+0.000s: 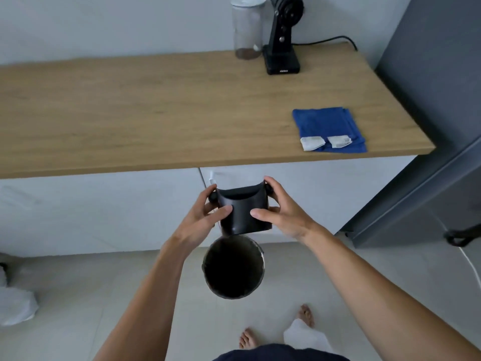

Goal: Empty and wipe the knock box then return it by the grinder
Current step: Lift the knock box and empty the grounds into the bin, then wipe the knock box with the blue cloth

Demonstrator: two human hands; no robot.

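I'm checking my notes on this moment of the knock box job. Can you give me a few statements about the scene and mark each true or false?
1. Both hands, left and right, hold the knock box. True.
2. The knock box rests on the counter. False: it is held in the air above the bin on the floor.
3. A folded blue cloth lies on the counter. True.
4. The cloth touches the grinder. False: it lies apart from it, near the front edge.
5. A jar stands beside the grinder. True.
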